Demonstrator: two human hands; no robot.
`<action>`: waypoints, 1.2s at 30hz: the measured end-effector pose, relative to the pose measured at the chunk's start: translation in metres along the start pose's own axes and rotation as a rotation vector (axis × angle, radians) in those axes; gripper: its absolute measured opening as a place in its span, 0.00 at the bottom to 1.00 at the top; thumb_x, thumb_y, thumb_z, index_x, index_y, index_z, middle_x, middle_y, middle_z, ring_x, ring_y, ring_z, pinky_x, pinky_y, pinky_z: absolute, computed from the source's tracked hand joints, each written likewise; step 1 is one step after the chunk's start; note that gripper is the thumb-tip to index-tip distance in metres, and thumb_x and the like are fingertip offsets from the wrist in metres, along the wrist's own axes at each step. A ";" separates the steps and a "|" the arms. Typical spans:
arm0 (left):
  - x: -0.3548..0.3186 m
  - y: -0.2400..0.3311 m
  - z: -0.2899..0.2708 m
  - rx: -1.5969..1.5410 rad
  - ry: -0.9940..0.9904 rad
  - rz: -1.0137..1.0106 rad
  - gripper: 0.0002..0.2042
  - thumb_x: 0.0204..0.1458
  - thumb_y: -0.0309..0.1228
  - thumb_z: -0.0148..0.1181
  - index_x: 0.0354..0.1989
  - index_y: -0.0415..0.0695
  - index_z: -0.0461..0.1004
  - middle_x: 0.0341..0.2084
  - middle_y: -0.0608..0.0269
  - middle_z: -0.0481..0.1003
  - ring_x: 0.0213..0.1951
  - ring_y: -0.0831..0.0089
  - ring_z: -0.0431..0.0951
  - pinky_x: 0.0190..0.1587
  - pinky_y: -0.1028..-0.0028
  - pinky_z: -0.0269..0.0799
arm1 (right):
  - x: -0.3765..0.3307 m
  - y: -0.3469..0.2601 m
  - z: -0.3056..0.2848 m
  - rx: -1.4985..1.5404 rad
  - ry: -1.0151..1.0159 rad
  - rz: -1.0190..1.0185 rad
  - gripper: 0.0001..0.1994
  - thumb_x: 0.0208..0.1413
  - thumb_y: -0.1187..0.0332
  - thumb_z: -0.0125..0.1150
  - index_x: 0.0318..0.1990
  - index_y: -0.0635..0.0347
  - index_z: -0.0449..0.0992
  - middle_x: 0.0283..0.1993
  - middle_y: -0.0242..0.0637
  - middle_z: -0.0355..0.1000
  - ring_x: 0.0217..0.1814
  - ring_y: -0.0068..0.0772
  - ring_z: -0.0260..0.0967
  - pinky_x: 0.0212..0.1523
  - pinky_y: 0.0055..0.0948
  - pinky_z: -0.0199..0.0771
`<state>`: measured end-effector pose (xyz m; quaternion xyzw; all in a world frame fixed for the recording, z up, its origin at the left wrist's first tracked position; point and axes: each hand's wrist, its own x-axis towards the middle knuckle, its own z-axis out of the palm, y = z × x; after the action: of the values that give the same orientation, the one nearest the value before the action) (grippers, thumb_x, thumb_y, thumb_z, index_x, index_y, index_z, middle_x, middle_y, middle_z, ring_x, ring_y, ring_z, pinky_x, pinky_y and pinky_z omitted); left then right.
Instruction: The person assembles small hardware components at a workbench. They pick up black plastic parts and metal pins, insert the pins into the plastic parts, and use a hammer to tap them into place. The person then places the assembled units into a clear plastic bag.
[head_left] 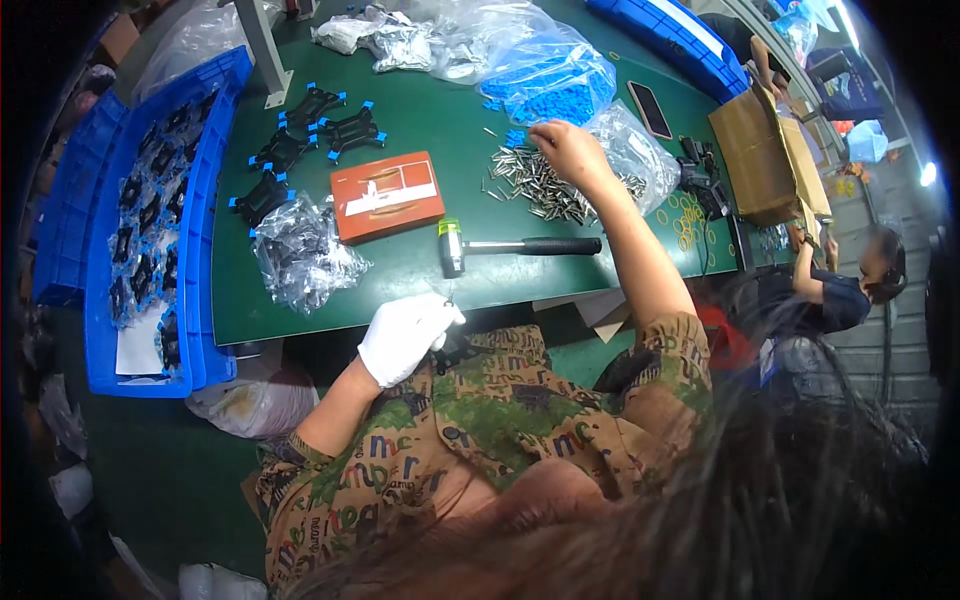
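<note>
My left hand (405, 340), in a white glove, is closed at the near table edge round a black bracket (458, 352), mostly hidden by the glove and hard to tell from my patterned clothing. A small metal tip (450, 298) shows above its fingers. My bare right hand (570, 152) reaches over the table, fingers pinched beside a few small blue caps (515, 138); whatever they hold is hidden. Just below it lies a heap of metal pins (545, 190). Between my hands rests a mallet (530, 246) with a yellow-green face and a black grip.
An orange-brown box (387, 197) sits beside bagged parts (305, 255) and several black brackets (355, 130) with blue tips. Blue crates (225, 130) flank the table. Farther back are a bag of blue caps (555, 85), a phone (650, 110) and a carton (765, 155). Another person (820, 290) works at right.
</note>
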<state>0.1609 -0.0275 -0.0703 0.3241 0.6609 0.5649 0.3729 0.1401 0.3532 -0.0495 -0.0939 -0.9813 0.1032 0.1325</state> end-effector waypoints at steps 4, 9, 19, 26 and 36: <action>-0.001 -0.006 0.000 -0.073 -0.004 -0.047 0.10 0.64 0.30 0.55 0.36 0.38 0.80 0.21 0.69 0.74 0.24 0.84 0.70 0.30 0.79 0.66 | 0.024 0.012 0.012 -0.079 -0.110 0.011 0.13 0.63 0.59 0.56 0.49 0.49 0.82 0.47 0.43 0.78 0.50 0.51 0.77 0.50 0.47 0.76; -0.002 0.000 -0.004 -0.060 -0.022 -0.056 0.10 0.64 0.30 0.55 0.37 0.38 0.80 0.22 0.69 0.74 0.25 0.84 0.70 0.30 0.80 0.66 | 0.031 0.015 0.016 -0.102 -0.202 -0.143 0.12 0.63 0.61 0.56 0.49 0.48 0.81 0.46 0.41 0.75 0.48 0.51 0.76 0.48 0.48 0.77; 0.001 -0.010 -0.002 0.004 -0.060 -0.035 0.14 0.67 0.35 0.49 0.40 0.41 0.80 0.21 0.64 0.73 0.23 0.77 0.72 0.32 0.74 0.70 | 0.034 0.020 0.023 -0.206 -0.112 -0.309 0.14 0.59 0.73 0.54 0.52 0.56 0.77 0.43 0.44 0.71 0.49 0.49 0.73 0.50 0.44 0.75; 0.002 -0.005 -0.003 0.052 -0.058 0.012 0.14 0.66 0.35 0.49 0.39 0.42 0.80 0.22 0.62 0.74 0.24 0.72 0.74 0.33 0.72 0.71 | 0.042 0.014 0.022 0.014 0.081 -0.243 0.11 0.62 0.73 0.53 0.50 0.59 0.76 0.46 0.44 0.72 0.47 0.47 0.74 0.49 0.40 0.75; -0.015 0.006 -0.004 0.535 -0.174 0.196 0.12 0.62 0.38 0.51 0.37 0.46 0.79 0.29 0.52 0.79 0.32 0.50 0.79 0.36 0.56 0.75 | -0.109 -0.131 -0.031 0.816 -0.388 -0.246 0.12 0.69 0.69 0.51 0.54 0.61 0.73 0.39 0.33 0.74 0.36 0.23 0.71 0.39 0.26 0.74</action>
<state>0.1651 -0.0414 -0.0620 0.5204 0.7175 0.3739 0.2732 0.2316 0.2096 -0.0165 0.1038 -0.8710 0.4800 -0.0164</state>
